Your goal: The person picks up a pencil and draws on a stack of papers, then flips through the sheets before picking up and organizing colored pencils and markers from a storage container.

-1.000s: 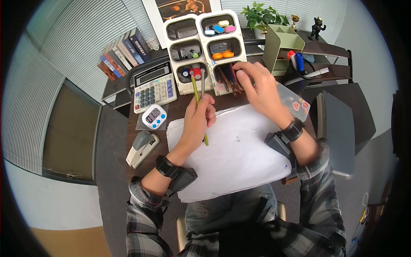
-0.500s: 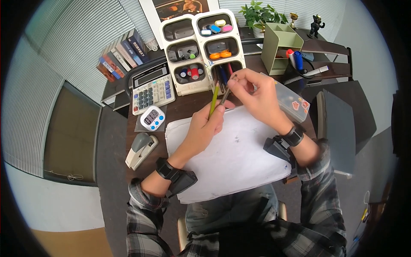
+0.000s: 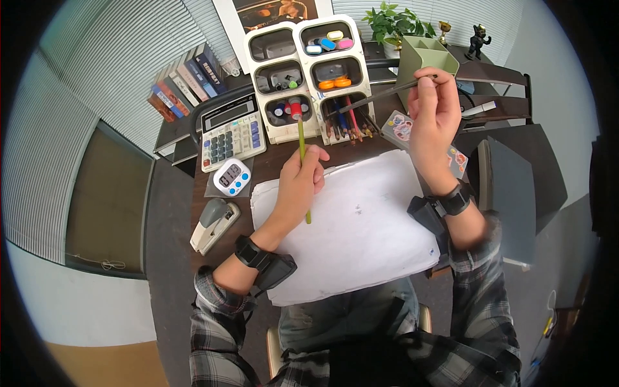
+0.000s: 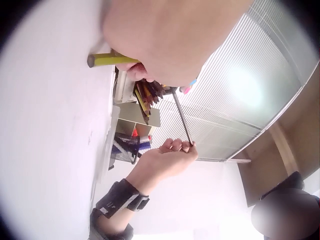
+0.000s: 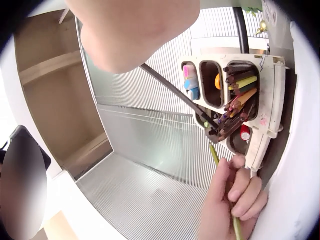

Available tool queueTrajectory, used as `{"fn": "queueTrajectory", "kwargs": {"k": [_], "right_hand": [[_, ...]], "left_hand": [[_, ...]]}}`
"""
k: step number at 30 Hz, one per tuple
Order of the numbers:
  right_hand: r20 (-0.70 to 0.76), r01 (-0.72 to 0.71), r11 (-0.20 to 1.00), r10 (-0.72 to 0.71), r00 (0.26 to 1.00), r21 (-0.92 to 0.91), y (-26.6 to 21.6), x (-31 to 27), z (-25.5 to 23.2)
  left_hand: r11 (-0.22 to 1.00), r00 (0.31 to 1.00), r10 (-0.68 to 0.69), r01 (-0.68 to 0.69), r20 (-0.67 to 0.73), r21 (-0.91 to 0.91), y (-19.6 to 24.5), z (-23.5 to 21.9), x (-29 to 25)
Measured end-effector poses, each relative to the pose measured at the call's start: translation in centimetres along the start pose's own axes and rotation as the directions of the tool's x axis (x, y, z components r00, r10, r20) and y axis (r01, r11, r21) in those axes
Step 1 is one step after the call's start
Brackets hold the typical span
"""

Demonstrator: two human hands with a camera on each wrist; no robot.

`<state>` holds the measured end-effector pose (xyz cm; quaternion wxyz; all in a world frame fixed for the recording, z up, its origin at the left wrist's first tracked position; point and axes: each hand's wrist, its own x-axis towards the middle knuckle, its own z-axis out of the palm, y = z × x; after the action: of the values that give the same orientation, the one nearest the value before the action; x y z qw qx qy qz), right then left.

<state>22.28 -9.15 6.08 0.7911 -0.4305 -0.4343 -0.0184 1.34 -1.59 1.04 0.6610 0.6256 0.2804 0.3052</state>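
My left hand [image 3: 298,180] grips a yellow-green pencil [image 3: 301,137] above the paper; its upper end overlaps the lower left compartment in the head view. Raised at the right, my right hand [image 3: 436,122] pinches a long dark grey pencil [image 3: 380,94] near one end. That pencil slants down to the left, its far end over the lower right compartment of the white organizer [image 3: 278,133]. Several colored pencils [image 3: 351,128] stand in that compartment. In the right wrist view the dark pencil [image 5: 175,91] reaches towards the colored pencils [image 5: 242,97], with the left hand [image 5: 237,192] below.
White paper sheets [image 3: 354,226] lie in front. Leftward are a calculator [image 3: 233,132], a timer [image 3: 232,177] and a stapler [image 3: 215,224]. A stickered clear case [image 3: 396,126] lies partly behind the right hand, near a green holder [image 3: 412,58]. Other compartments hold highlighters [image 3: 329,44] and orange items [image 3: 334,83].
The left hand held both pencils; the right hand came from the colored pencils, took the dark grey one and drew it up to the right. The left hand keeps the yellow-green pencil.
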Motion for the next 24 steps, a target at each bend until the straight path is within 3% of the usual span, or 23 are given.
{"fn": "queueTrajectory", "kwargs": {"k": [2,4,9,11,14,16,18,24], "right_hand": [[0.003,0.076,0.996,-0.076,0.997,-0.056,0.1,-0.3,0.2],[0.143,0.287,0.881,-0.250,0.958,-0.377,-0.5,-0.8,0.6],[0.306,0.479,0.792,-0.380,0.873,-0.380,0.1,-1.1,1.1],[0.315,0.493,0.779,-0.391,0.865,-0.387,0.1,-1.1,1.0],[0.329,0.504,0.765,-0.393,0.859,-0.401,0.1,-1.0,1.0],[0.334,0.498,0.767,-0.382,0.861,-0.405,0.3,-1.1,1.1],[0.438,0.487,0.733,-0.283,0.853,-0.475,0.7,-1.0,1.1],[0.557,0.542,0.712,-0.253,0.791,-0.446,0.8,-1.0,1.1]], "left_hand": [[0.999,1.000,-0.008,0.007,-0.025,-0.036,0.0,0.0,0.0],[0.999,0.999,-0.003,0.002,-0.043,-0.035,0.2,0.2,0.0],[0.997,1.000,0.002,-0.004,-0.030,-0.079,0.1,-0.1,0.1],[0.980,1.000,-0.008,0.011,0.013,-0.199,-0.5,-0.5,0.3],[0.973,1.000,0.009,-0.008,0.004,-0.232,-0.6,-0.4,0.4],[0.980,1.000,0.019,-0.019,-0.001,-0.198,-0.6,-0.6,0.3],[0.985,1.000,0.030,-0.030,-0.004,-0.168,-0.3,-0.4,0.2],[0.993,1.000,0.023,-0.021,0.015,-0.115,1.1,0.1,-0.4]]}}
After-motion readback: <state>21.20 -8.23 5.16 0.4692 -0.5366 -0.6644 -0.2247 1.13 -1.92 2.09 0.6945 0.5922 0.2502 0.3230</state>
